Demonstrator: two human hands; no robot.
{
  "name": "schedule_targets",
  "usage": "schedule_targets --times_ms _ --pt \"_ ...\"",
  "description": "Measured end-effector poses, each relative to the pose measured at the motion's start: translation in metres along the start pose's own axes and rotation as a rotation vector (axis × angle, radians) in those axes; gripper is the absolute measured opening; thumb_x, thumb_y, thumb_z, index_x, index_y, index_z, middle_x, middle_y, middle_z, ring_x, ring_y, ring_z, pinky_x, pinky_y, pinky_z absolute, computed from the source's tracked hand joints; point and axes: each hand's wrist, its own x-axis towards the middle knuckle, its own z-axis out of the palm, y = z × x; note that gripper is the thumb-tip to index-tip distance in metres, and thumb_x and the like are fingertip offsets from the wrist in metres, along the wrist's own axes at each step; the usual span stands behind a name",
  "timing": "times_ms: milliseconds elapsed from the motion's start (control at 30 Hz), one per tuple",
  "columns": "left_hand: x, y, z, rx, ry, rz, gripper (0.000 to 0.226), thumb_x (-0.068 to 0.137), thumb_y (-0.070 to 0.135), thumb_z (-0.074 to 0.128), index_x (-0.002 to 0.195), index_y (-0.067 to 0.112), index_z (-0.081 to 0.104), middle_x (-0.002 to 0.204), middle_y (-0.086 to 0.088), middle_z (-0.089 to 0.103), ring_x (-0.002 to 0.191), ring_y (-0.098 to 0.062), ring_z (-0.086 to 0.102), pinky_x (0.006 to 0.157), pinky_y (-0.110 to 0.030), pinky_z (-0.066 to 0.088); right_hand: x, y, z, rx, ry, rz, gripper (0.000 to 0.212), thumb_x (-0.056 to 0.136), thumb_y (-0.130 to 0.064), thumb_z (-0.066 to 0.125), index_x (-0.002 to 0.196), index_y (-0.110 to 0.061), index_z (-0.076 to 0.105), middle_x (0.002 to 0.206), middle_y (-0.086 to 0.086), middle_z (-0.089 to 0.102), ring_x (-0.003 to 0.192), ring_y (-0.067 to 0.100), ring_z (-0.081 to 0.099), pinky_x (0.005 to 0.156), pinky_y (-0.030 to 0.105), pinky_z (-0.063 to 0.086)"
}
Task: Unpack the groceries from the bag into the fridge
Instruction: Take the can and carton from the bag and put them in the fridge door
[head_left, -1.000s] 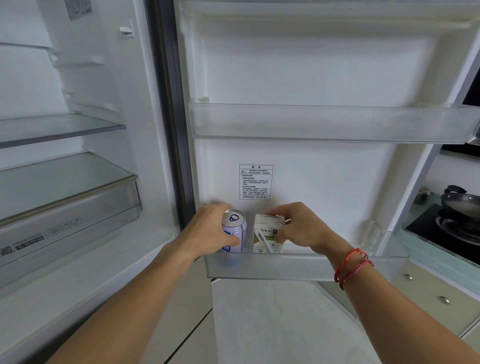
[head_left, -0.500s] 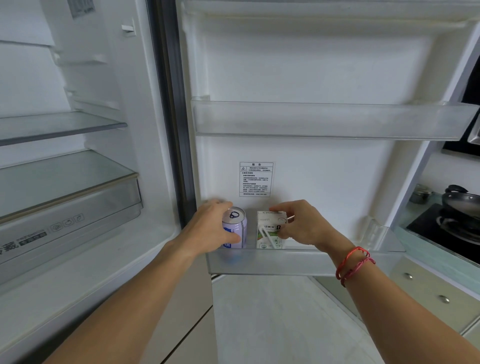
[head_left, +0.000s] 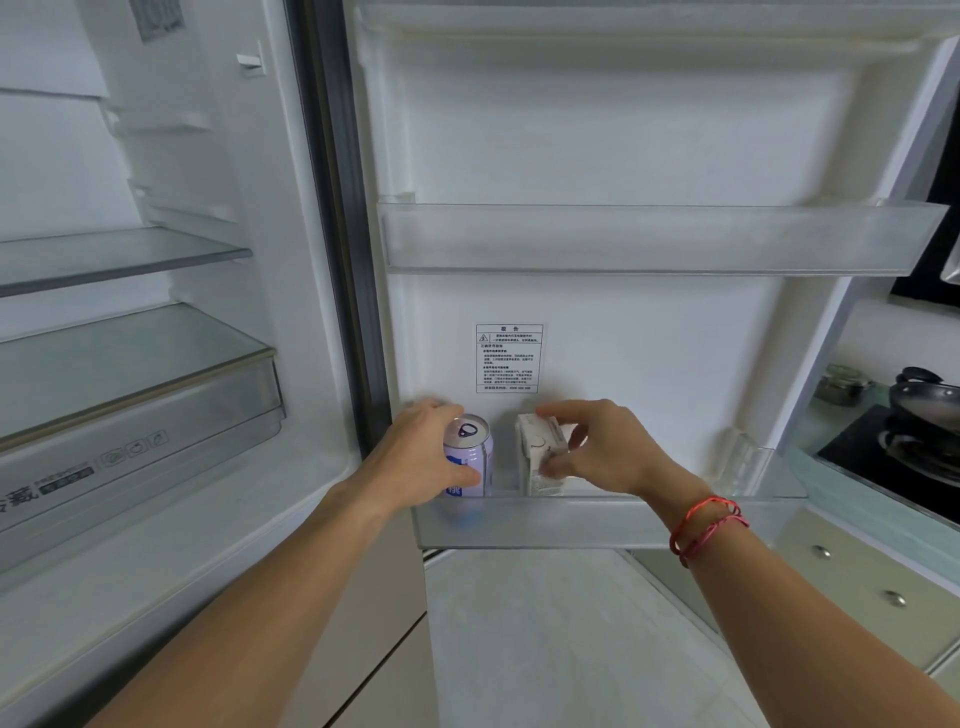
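Fridge door (head_left: 597, 156): seen swung open, its inner face turned toward the camera, with a printed label (head_left: 510, 358) fixed above the lowest bin.
Lower door bin (head_left: 597, 522): a clear plastic tray at the bottom of the door; both groceries are stood in its left end.
Can (head_left: 467, 457): a pale purple drink can, upright, pull-tab on top, placed at the bin's left corner, against the door's left edge.
Carton (head_left: 540, 460): a small white drink carton, stood just beside the can on its right, a narrow gap being left between them; its print is blurred.
Left hand (head_left: 415, 457): wrapped around the can from the left side, the thumb laid across the front and the fingers curled behind.
Right hand (head_left: 608, 452): closed on the carton from the right, fingertips over its top edge and thumb pressed on its front face.
Bracelets (head_left: 706, 525): red cords worn on the right wrist, seen just over the bin's front rim.
Upper door bin (head_left: 649, 239): a second clear tray higher on the door.
Fridge interior (head_left: 104, 260): glass shelves and a drawer are seen at the left.
Stove (head_left: 893, 447): seen at the far right, a dark wok (head_left: 924, 405) set on it.
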Motion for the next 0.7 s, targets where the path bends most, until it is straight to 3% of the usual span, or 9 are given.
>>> schedule_targets --times_ms 133,167,233,300,400,567,700 --pt "0.000 -0.001 -0.001 0.009 0.000 -0.007 0.055 0.062 0.022 0.087 0.110 0.009 0.063 0.109 -0.001 0.057 0.098 -0.022 0.057 0.082 -0.037 0.054 -0.004 -0.006 0.009 -0.114 0.024 0.034 0.086 0.059 -0.066 0.077 0.134 -0.040 0.043 0.107 -0.003 0.054 0.098 0.018 0.055 0.087 0.032 0.048" --pt "0.000 -0.001 -0.001 0.014 -0.003 -0.006 0.054 0.061 0.023 0.087 0.108 0.010 0.063 0.108 0.000 0.057 0.097 -0.021 0.057 0.081 -0.036 0.054 -0.005 -0.005 0.009 -0.086 -0.001 0.029 0.085 0.062 -0.064 0.077 0.136 -0.041 0.043 0.112 -0.002 0.050 0.104 0.018 0.053 0.092 0.032 0.046" --pt "0.000 -0.001 -0.001 0.018 -0.003 -0.006 0.054 0.062 0.022 0.086 0.109 0.009 0.063 0.109 0.000 0.056 0.098 -0.021 0.056 0.082 -0.036 0.054 -0.007 -0.002 0.007 0.017 -0.066 -0.008 0.074 0.071 -0.037 0.081 0.138 -0.036 0.050 0.125 -0.004 0.048 0.114 0.013 0.051 0.095 0.018 0.039" --pt "-0.001 0.000 -0.001 0.015 0.005 -0.005 0.057 0.064 0.020 0.086 0.115 0.008 0.062 0.114 -0.001 0.056 0.102 -0.021 0.055 0.085 -0.035 0.052 -0.006 0.005 0.002 0.034 -0.067 -0.037 0.067 0.072 -0.009 0.075 0.134 -0.029 0.058 0.126 -0.006 0.059 0.105 0.008 0.057 0.082 0.003 0.037" --pt "-0.003 0.001 0.000 0.010 0.016 -0.007 0.061 0.066 0.019 0.086 0.121 0.008 0.060 0.117 -0.001 0.056 0.105 -0.021 0.055 0.088 -0.033 0.051 -0.004 0.008 0.000 0.003 0.004 -0.040 0.055 0.074 -0.015 0.079 0.126 -0.026 0.065 0.108 -0.005 0.070 0.079 0.008 0.064 0.067 0.000 0.040" --pt "-0.006 0.002 0.000 0.012 0.035 -0.027 0.057 0.066 0.018 0.084 0.114 -0.001 0.059 0.113 -0.008 0.061 0.103 -0.027 0.057 0.089 -0.041 0.050 -0.004 0.002 0.006 0.025 0.029 -0.032 0.051 0.075 -0.019 0.081 0.123 -0.026 0.066 0.093 -0.006 0.069 0.085 0.016 0.068 0.074 0.017 0.050" --pt "-0.007 0.003 0.002 0.011 0.034 -0.028 0.056 0.068 0.017 0.083 0.116 0.000 0.058 0.115 -0.008 0.060 0.104 -0.026 0.057 0.089 -0.040 0.050 -0.003 0.006 0.007 0.024 0.027 -0.044 0.054 0.077 -0.016 0.079 0.129 -0.023 0.063 0.101 -0.006 0.067 0.081 0.011 0.065 0.063 0.000 0.041"
